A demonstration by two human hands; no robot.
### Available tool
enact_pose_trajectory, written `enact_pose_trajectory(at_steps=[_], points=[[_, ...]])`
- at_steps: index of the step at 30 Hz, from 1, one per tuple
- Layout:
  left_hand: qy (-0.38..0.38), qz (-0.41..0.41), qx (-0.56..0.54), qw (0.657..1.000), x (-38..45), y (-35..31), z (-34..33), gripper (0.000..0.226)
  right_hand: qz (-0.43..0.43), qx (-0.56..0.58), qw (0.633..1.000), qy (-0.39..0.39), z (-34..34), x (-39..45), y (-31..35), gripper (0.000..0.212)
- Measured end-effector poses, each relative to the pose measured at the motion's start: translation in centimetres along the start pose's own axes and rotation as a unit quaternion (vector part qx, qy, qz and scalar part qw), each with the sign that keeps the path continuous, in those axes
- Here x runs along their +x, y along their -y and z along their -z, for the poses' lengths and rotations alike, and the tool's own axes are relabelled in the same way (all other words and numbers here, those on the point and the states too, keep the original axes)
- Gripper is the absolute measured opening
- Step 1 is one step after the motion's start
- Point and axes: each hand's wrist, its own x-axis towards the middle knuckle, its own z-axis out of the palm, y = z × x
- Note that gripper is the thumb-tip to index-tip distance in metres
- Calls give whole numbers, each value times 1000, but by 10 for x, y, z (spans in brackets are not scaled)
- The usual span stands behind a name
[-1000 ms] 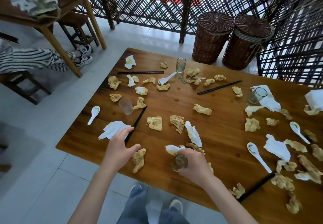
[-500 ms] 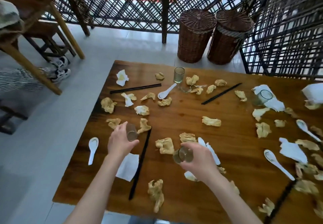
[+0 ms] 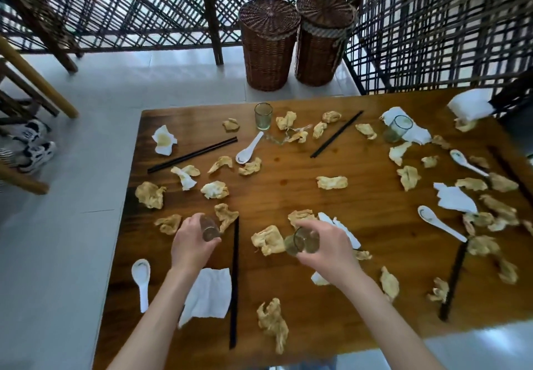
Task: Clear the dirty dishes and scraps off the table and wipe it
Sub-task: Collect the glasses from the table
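A wooden table (image 3: pixel 302 202) is littered with several yellowish crumpled scraps, white napkins, white spoons and black chopsticks. My left hand (image 3: pixel 191 247) grips a small clear glass (image 3: pixel 209 227), held tilted above the table's near left part. My right hand (image 3: pixel 326 250) holds a second small glass (image 3: pixel 301 244), also tilted, over the near middle. A third glass (image 3: pixel 263 116) stands upright at the far edge. Another glass (image 3: pixel 397 128) leans on a napkin at the far right.
Two wicker baskets (image 3: pixel 268 43) stand on the floor beyond the table against a dark lattice screen. A flat napkin (image 3: pixel 212 294) and a chopstick (image 3: pixel 234 280) lie under my left arm. Another table's legs and a person's sneakers (image 3: pixel 34 147) are at left.
My left hand went from a napkin to the small glass and lifted it. My right hand raised its glass off the table. The view shifted forward over the table.
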Motion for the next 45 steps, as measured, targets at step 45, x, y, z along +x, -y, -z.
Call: enact_pose_trajectory(at_steps=[45], points=[[146,-345,-162,913,-281,-724,-385,50,-297,45,929,-217,448,-214,-604,55]])
